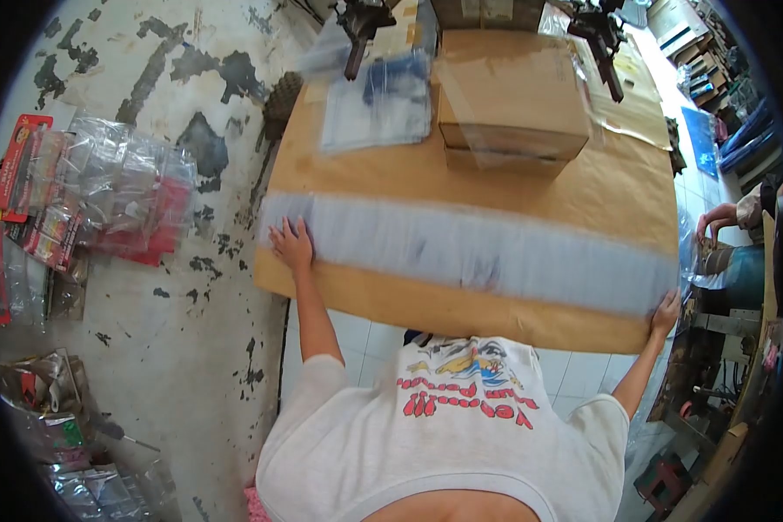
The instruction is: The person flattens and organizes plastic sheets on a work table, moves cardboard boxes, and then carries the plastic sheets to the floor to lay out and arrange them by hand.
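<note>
A long strip of clear plastic film (487,252), blurred with bluish-grey marks, lies across the brown-paper-covered table (357,283). On its left end my left hand (293,246) rests with the fingers spread. At the strip's right end, by the table edge, is my right hand (666,315). Its fingers point away from me along that end and look stretched out. The contact under them is hard to make out.
A taped cardboard box (513,91) stands behind the strip, with a stack of clear plastic bags (378,104) to its left. Two dark metal clamp-like parts (357,35) overhang the far side. Packaged goods (87,187) hang on the left wall. Another person's hand (716,219) shows at right.
</note>
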Demonstrator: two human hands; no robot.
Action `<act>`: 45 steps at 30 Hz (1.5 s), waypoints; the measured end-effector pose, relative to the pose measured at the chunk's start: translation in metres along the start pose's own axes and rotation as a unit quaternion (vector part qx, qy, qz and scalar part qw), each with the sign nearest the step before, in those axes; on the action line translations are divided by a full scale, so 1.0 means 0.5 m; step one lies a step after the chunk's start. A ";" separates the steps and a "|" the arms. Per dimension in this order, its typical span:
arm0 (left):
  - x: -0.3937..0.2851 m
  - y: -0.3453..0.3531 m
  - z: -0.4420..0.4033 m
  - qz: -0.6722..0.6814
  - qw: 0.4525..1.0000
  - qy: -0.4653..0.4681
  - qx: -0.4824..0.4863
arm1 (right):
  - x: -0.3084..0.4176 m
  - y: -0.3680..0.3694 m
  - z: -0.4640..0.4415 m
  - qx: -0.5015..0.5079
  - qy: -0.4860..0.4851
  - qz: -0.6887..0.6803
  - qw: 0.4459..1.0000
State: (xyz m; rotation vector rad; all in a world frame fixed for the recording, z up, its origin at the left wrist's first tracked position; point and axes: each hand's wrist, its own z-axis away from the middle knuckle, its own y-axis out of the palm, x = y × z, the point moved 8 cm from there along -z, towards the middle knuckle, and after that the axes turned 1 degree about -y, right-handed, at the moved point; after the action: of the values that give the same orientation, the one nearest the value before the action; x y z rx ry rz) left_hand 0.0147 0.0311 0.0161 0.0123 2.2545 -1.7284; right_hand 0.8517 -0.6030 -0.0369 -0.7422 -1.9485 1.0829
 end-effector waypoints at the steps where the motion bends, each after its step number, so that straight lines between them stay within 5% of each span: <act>1: 0.003 0.007 0.008 0.014 1.000 0.004 -0.008 | -0.005 0.001 0.000 0.000 -0.004 0.001 1.000; 10: -0.003 -0.002 0.029 0.041 0.999 0.029 -0.020 | -0.009 0.002 -0.001 -0.005 0.000 -0.024 1.000; 14: -0.150 -0.041 0.127 0.063 0.987 0.146 -0.028 | -0.037 0.028 0.001 -0.021 -0.019 0.003 1.000; 16: -0.274 -0.059 0.222 0.091 0.964 0.247 0.022 | -0.052 0.036 -0.002 -0.006 -0.030 0.003 1.000; 18: -0.422 -0.086 0.381 0.167 0.892 0.406 0.112 | -0.017 0.010 0.000 0.039 0.056 -0.010 0.998; 20: -0.536 -0.103 0.529 0.146 0.813 0.530 0.190 | -0.002 -0.002 -0.001 0.037 0.044 -0.009 0.998; 24: -0.618 -0.067 0.644 0.173 0.753 0.590 0.237 | -0.025 -0.001 -0.008 0.114 0.057 -0.040 0.991; 27: -0.620 -0.033 0.658 0.172 0.745 0.596 0.246 | -0.069 -0.022 -0.007 0.191 -0.059 -0.026 0.980; 29: -0.615 -0.031 0.652 0.175 0.747 0.592 0.245 | 0.002 -0.104 0.023 0.311 0.040 -0.165 0.935; 31: -0.614 -0.039 0.651 0.180 0.750 0.590 0.240 | -0.011 -0.155 0.058 0.295 0.098 -0.183 0.933; 33: -0.610 -0.030 0.649 0.180 0.751 0.589 0.239 | 0.110 -0.221 0.089 0.196 0.190 -0.229 0.934; 36: -0.607 -0.028 0.652 0.185 0.749 0.589 0.240 | 0.342 -0.186 0.123 0.118 0.119 -0.325 0.931; 41: -0.605 -0.058 0.630 0.297 0.718 0.571 0.264 | 0.834 -0.003 0.239 0.268 -0.057 -0.373 0.886; 43: -0.591 -0.066 0.588 0.431 0.670 0.515 0.318 | 0.937 0.038 0.276 0.287 -0.152 -0.334 0.885; 44: -0.563 -0.065 0.553 0.524 0.641 0.388 0.406 | 0.972 0.056 0.293 0.280 -0.195 -0.286 0.895; 45: -0.535 -0.076 0.506 0.484 0.687 0.409 0.354 | 1.013 0.070 0.309 0.270 -0.238 -0.239 0.902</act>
State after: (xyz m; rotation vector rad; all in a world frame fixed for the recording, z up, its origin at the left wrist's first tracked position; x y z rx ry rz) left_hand 0.3212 -0.1722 0.0579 2.0501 1.1586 -1.8545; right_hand 0.4566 -0.2604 0.0533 0.3247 -1.9124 1.4710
